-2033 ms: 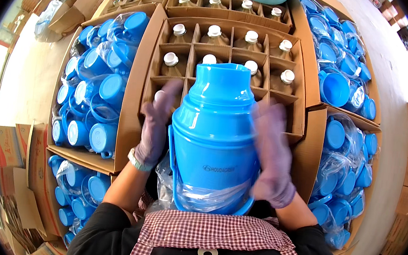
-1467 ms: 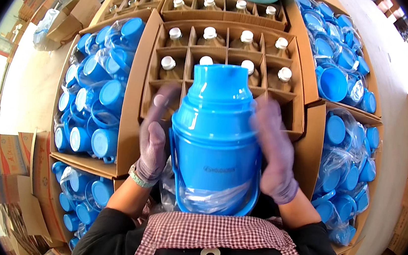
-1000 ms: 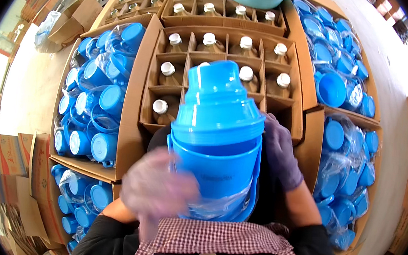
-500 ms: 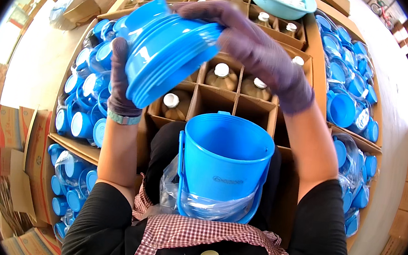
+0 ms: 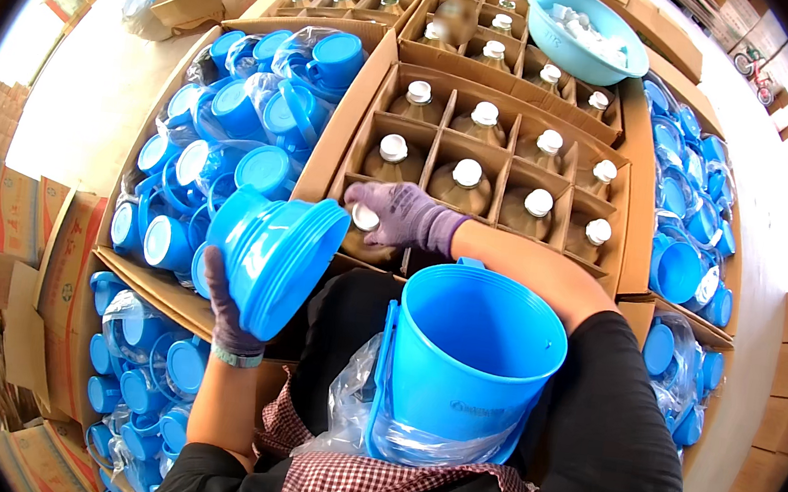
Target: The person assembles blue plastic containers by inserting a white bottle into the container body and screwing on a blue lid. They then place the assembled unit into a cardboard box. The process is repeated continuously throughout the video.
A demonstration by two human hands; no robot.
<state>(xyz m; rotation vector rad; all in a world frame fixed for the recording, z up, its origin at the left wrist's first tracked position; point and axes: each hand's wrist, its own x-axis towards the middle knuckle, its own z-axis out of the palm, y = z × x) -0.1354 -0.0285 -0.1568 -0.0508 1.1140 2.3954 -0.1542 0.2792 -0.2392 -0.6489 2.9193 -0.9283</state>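
My gloved left hand [image 5: 235, 311] is closed around a nested stack of blue plastic bowls [image 5: 280, 255], held tilted on its side at the left. Reaching across to the left, my gloved right hand [image 5: 405, 215] has its fingers curled about the white cap of a glass bottle [image 5: 372, 244], which stands in the near left cell of a divided carton. Part of that bottle lies hidden behind the hand. In front of my body sits a blue bucket [image 5: 474, 351], upright, with its handle hanging down and clear plastic film [image 5: 436, 443] gathered round its lower part.
The divided carton [image 5: 619, 222] holds several white-capped bottles. Further divided cartons stand behind it, with a light blue basin [image 5: 584, 35] of small white items on top. Cartons full of blue buckets and mugs flank me at left [image 5: 235, 109] and right [image 5: 675, 266].
My right hand has left the bowl stack and come down to the bottle's cap. My left hand has lowered the stack. The view has shifted, showing more bottles.
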